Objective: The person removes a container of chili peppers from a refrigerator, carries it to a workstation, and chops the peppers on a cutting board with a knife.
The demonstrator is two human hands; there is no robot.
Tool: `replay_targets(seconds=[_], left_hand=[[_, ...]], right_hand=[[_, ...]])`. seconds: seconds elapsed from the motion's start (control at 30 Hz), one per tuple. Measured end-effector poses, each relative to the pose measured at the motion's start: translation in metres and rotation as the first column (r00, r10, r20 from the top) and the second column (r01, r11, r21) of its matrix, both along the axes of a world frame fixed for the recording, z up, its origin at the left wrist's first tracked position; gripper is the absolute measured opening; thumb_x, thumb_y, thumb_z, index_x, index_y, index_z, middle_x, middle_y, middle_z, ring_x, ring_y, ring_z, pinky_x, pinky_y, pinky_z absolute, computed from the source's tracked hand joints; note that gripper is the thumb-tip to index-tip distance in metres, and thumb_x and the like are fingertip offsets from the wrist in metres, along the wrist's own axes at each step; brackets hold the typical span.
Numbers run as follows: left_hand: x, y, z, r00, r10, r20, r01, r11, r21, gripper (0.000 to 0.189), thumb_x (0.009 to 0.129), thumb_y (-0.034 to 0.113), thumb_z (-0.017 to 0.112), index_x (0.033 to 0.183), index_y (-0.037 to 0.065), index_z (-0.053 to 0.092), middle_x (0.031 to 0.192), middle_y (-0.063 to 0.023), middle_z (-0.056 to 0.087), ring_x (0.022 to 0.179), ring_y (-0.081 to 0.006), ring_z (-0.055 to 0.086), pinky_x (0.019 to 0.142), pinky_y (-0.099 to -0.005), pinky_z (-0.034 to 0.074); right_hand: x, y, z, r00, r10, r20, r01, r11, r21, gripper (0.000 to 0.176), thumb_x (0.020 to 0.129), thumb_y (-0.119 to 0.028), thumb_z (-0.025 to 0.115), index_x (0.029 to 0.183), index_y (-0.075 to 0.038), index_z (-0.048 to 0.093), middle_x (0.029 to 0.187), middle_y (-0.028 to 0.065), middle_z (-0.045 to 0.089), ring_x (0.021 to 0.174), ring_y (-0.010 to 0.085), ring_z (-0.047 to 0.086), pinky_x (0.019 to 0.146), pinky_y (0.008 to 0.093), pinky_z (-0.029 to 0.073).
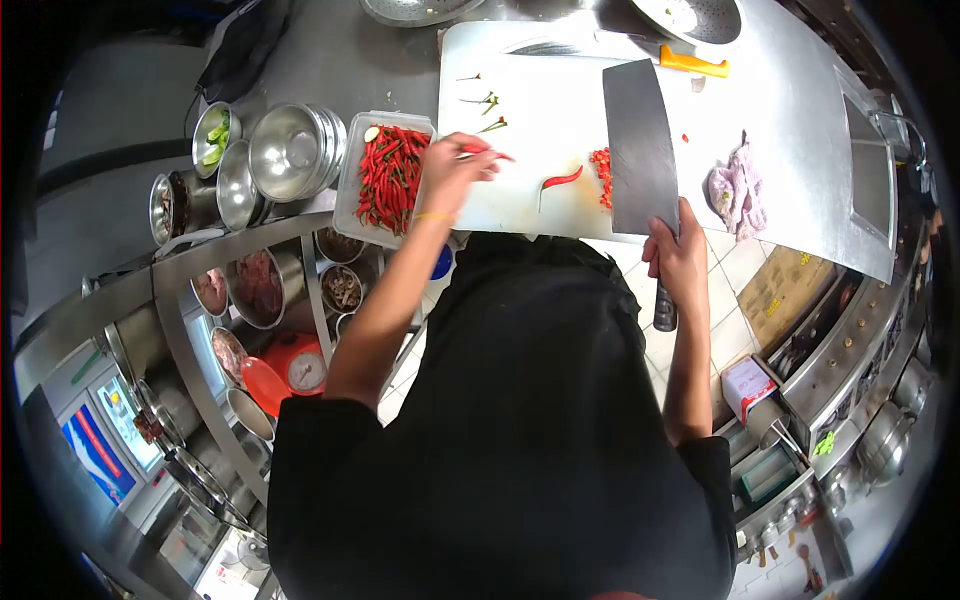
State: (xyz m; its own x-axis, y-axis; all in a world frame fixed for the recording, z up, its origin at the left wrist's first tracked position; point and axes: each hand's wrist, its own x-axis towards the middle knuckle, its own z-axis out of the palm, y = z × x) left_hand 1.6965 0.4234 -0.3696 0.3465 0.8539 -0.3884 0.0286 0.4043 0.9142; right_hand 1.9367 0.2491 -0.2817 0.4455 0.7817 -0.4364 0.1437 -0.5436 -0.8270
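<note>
My left hand (452,172) is closed around a red chili (505,157) over the left side of the white cutting board (545,105). Beside it stands a clear plastic container (347,190) full of red chilies (392,170). My right hand (680,255) grips a cleaver (640,150) by its dark handle, the broad blade pointing away from me over the board's right side. Chopped chili (602,178) lies along the blade's left edge. One whole chili (563,181) rests on the board between my hands. Several green stems (490,101) are scattered at the upper left.
A knife with a yellow handle (695,63) lies across the board's far edge. To the right, a crumpled cloth (738,190) sits on the steel counter (800,120). Stacked metal bowls (285,152) stand left of the container. Perforated metal bowls (705,25) are at the back.
</note>
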Motion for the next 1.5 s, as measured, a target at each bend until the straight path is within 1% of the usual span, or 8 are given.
replay_targets(seconds=[0.3,0.37,0.5,0.67,0.77,1.27,1.43,1.5], left_hand=[[0.043,-0.022,-0.024,0.939,0.127,-0.319,-0.034,0.959,0.281,0.043,0.07,0.0,0.077,0.105,0.003,0.053,0.095,-0.0091,0.06,0.06,-0.0134,0.062,0.049,-0.0254,0.048],[0.025,-0.03,-0.005,0.757,0.237,-0.609,0.278,0.727,0.628,0.047,0.069,-0.001,0.076,0.111,0.006,0.055,0.102,-0.0093,0.058,0.059,-0.0134,0.059,0.056,-0.0275,0.047],[0.019,-0.024,0.008,0.741,0.252,-0.622,0.432,0.531,0.729,0.043,0.072,-0.008,0.066,0.113,0.005,0.059,0.111,-0.0091,0.056,0.063,-0.0188,0.058,0.061,-0.0297,0.048],[0.037,0.014,-0.005,0.639,0.101,-0.763,0.713,0.296,0.636,0.026,0.07,0.0,0.068,0.095,0.008,0.065,0.101,-0.0038,0.059,0.098,-0.0239,0.051,0.079,-0.0373,0.039],[0.044,0.027,-0.006,0.604,0.097,-0.791,0.769,0.188,0.611,0.018,0.07,0.0,0.068,0.085,0.008,0.062,0.09,-0.0022,0.06,0.091,-0.0232,0.053,0.077,-0.0365,0.038],[0.053,-0.008,-0.019,0.715,-0.135,-0.686,0.687,0.316,0.654,0.03,0.071,0.015,0.076,0.099,0.012,0.065,0.092,-0.0006,0.058,0.089,-0.0199,0.053,0.08,-0.0368,0.034],[0.057,-0.024,-0.014,0.696,-0.116,-0.708,0.694,0.36,0.624,0.032,0.069,0.013,0.076,0.098,0.01,0.064,0.091,-0.0008,0.058,0.092,-0.0213,0.055,0.08,-0.0361,0.036],[0.057,-0.029,-0.02,0.682,-0.176,-0.71,0.718,0.346,0.604,0.027,0.069,0.009,0.075,0.094,0.009,0.063,0.09,-0.0007,0.058,0.09,-0.0205,0.055,0.079,-0.0356,0.036]], right_hand=[[0.016,-0.019,-0.003,1.0,0.005,-0.022,-0.006,1.0,-0.027,0.014,0.092,-0.007,0.05,0.103,0.002,0.051,0.053,0.0048,0.052,0.039,0.0087,0.045,0.038,0.0246,0.035],[0.017,-0.02,-0.004,1.0,0.009,-0.021,-0.01,0.999,-0.036,0.014,0.092,-0.007,0.05,0.102,0.002,0.051,0.053,0.005,0.052,0.039,0.0088,0.045,0.039,0.0249,0.035],[0.018,-0.019,-0.007,0.999,0.017,-0.051,-0.018,0.999,-0.031,0.015,0.092,-0.007,0.05,0.104,0.003,0.051,0.053,0.0051,0.052,0.039,0.009,0.045,0.039,0.0251,0.036],[0.019,-0.01,-0.003,0.997,0.071,-0.035,-0.071,0.997,-0.013,0.017,0.092,-0.007,0.051,0.106,0.003,0.051,0.053,0.0051,0.051,0.039,0.0091,0.045,0.039,0.0252,0.036],[0.02,-0.007,0.003,0.996,0.084,-0.015,-0.084,0.996,-0.026,0.017,0.092,-0.007,0.051,0.106,0.003,0.052,0.053,0.0052,0.051,0.039,0.0092,0.044,0.039,0.0254,0.036],[0.019,-0.006,0.002,0.998,0.07,0.008,-0.07,0.997,-0.012,0.014,0.091,-0.006,0.05,0.103,0.002,0.051,0.054,0.0058,0.052,0.039,0.0092,0.045,0.039,0.0257,0.036],[0.015,0.007,-0.018,0.971,0.17,0.169,-0.162,0.985,-0.059,0.019,0.088,-0.004,0.054,0.103,0.004,0.046,0.063,0.0236,0.059,0.053,0.035,0.059,0.052,0.041,0.045],[0.015,0.007,-0.042,0.923,0.207,0.325,-0.224,0.974,0.014,0.017,0.091,-0.007,0.051,0.105,0.002,0.048,0.054,0.01,0.054,0.042,0.0142,0.049,0.041,0.0296,0.039]])
